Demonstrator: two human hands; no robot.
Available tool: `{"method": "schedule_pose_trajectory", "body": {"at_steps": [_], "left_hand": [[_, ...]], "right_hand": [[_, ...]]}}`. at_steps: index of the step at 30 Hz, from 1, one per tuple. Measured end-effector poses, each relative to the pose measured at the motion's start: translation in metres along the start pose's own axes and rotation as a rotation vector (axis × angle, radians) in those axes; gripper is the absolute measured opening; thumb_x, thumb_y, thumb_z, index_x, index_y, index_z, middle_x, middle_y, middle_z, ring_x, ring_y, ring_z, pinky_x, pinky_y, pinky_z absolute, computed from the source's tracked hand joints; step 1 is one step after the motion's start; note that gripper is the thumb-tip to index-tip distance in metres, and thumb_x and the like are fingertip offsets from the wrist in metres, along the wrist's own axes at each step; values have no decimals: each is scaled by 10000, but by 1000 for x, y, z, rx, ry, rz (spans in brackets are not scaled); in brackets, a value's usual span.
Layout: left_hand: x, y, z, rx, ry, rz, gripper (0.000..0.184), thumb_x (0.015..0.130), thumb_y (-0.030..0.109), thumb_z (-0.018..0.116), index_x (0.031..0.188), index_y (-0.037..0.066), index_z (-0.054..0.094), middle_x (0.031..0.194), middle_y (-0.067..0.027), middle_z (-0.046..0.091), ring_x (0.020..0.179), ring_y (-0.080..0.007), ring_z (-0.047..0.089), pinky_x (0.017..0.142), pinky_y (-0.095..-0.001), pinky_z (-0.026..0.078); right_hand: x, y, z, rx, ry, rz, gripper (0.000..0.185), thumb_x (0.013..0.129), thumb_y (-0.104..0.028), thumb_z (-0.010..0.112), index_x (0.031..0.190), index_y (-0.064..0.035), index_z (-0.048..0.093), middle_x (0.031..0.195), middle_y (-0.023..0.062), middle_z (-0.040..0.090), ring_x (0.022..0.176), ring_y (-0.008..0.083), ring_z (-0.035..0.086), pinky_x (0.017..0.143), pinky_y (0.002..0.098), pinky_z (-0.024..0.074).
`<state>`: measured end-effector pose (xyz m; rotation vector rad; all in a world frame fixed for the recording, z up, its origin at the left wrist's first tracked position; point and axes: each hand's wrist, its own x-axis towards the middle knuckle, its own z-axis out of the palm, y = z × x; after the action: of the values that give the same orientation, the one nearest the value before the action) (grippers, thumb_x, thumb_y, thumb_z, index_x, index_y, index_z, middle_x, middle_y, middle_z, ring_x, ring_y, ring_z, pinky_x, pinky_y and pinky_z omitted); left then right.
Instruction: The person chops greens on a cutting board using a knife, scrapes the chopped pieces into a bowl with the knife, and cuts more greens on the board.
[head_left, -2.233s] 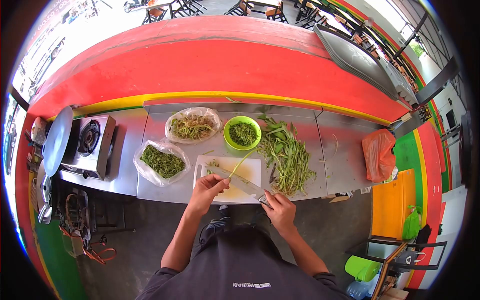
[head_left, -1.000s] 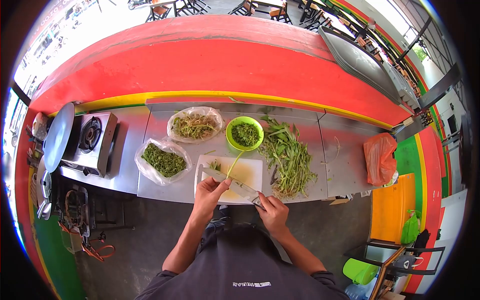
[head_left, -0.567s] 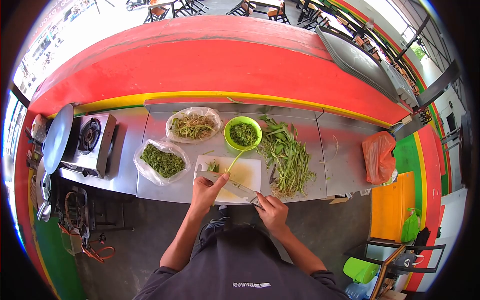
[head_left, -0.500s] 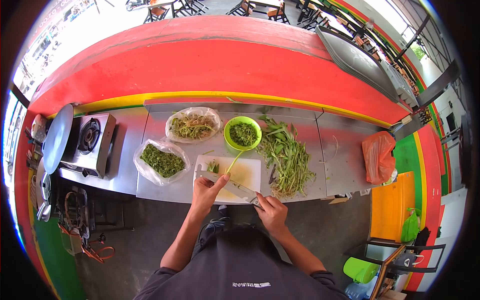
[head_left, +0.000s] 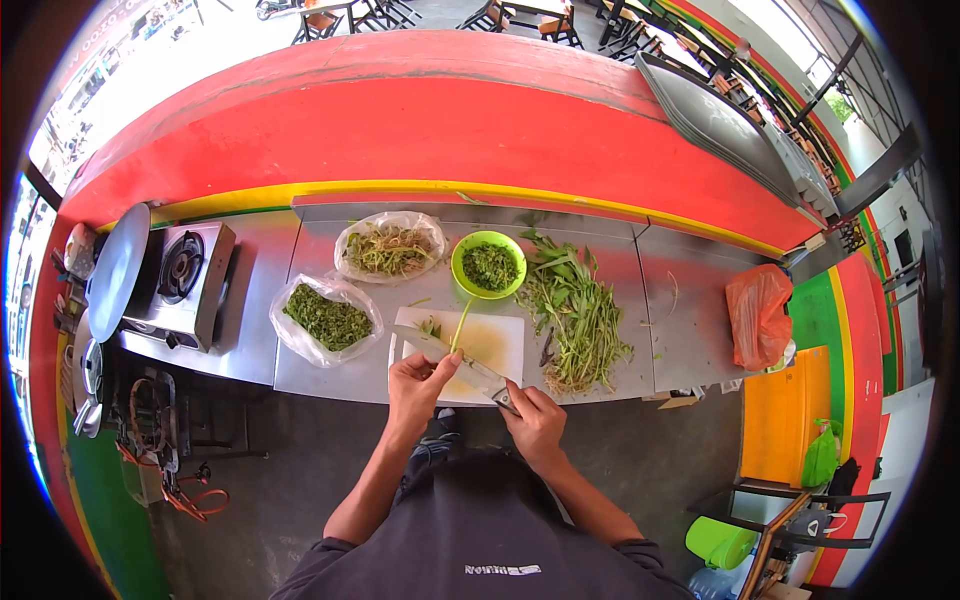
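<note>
My left hand [head_left: 415, 388] pinches a pale green vegetable stem [head_left: 462, 325] that points up and away from me. In my right hand [head_left: 536, 422] is the handle of a knife [head_left: 478, 374], whose broad blade runs leftward past my left fingers and against the stem. Both hands are over the near edge of a white cutting board [head_left: 500, 335]. Some cut leaves [head_left: 430, 327] lie on the board. Just beyond it stands a lime green bowl [head_left: 462, 262] holding chopped greens [head_left: 489, 267]. To its right lies a heap of leafy water spinach-like stalks [head_left: 580, 320].
Left of the board sit a plastic bag of chopped greens [head_left: 325, 318] and another of trimmed stems and roots [head_left: 388, 250]. A gas stove [head_left: 190, 285] and a large wok-like pan [head_left: 120, 275] are farther left. An orange bag [head_left: 757, 315] lies at the right; a red wall [head_left: 400, 130] rises behind.
The stem's free end has drawn back from over the bowl's rim and it stands more upright. The knife's handle end and my right hand have shifted slightly left.
</note>
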<state>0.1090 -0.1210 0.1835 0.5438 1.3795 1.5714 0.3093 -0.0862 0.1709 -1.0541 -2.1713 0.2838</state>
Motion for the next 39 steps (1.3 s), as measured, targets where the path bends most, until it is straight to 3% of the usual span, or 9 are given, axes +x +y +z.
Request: {"method": "schedule_pose_trajectory", "body": {"at_steps": [2,12,14,18,20,23,32,35,39], "left_hand": [[-3,-5,4,-30,42,36,152,895,81,755,991,-34,729,858,-40,723,748,-65,619,701,-213,480],[-4,22,11,-134,-34,56,197,908,122,746,1018,-37,710,939,-49,718,833,-67,616,751,-248,490],[-2,23,9,10,-27,26,213,903,139,757,1025,-30,713,898,-32,706,796,-64,605,710,-248,476],[-4,22,18,-25,17,50,235,888,155,783,995,-44,720,880,-43,710,770,-69,601,690,-229,465],[-4,14,20,-52,59,65,197,890,165,780,952,-13,723,790,4,669,678,-41,542,601,-214,402],[-11,24,19,92,67,-5,199,884,159,784,955,-16,719,789,-4,679,674,-40,550,605,-211,415],[-6,22,17,-92,-8,62,254,908,165,755,1049,-41,706,871,-41,704,770,-63,600,685,-233,475],[1,25,11,35,-13,54,268,922,181,742,1056,-49,709,878,-38,704,775,-75,611,694,-246,492],[3,22,11,108,18,82,279,925,211,744,1020,-51,718,829,-19,693,723,-61,593,637,-237,472]], "right_hand": [[4,-1,1,4,30,-7,527,587,-69,853,1102,-102,741,738,12,598,636,190,611,566,325,494],[7,2,-7,30,-13,-59,522,593,-60,849,1103,-97,743,730,8,595,631,184,608,575,314,496],[5,2,-5,10,6,-83,510,601,-61,846,1100,-98,745,727,7,595,628,180,608,575,313,496],[2,1,-3,16,19,-47,501,602,-66,846,1093,-100,748,725,7,594,627,181,606,575,310,497],[1,2,-2,19,28,-24,493,605,-63,843,1088,-101,749,723,7,593,624,183,605,574,307,498],[2,3,-1,-4,48,-18,490,606,-55,837,1086,-103,750,724,7,593,623,185,603,574,308,499],[7,4,-1,26,34,-55,477,610,-40,824,1078,-99,754,716,8,582,615,174,596,567,311,495],[8,4,1,24,38,-73,483,604,-41,827,1078,-96,753,710,8,573,611,174,592,569,313,494],[9,3,1,10,35,-67,478,604,-40,829,1073,-92,755,704,9,566,607,177,588,570,316,494]]}}
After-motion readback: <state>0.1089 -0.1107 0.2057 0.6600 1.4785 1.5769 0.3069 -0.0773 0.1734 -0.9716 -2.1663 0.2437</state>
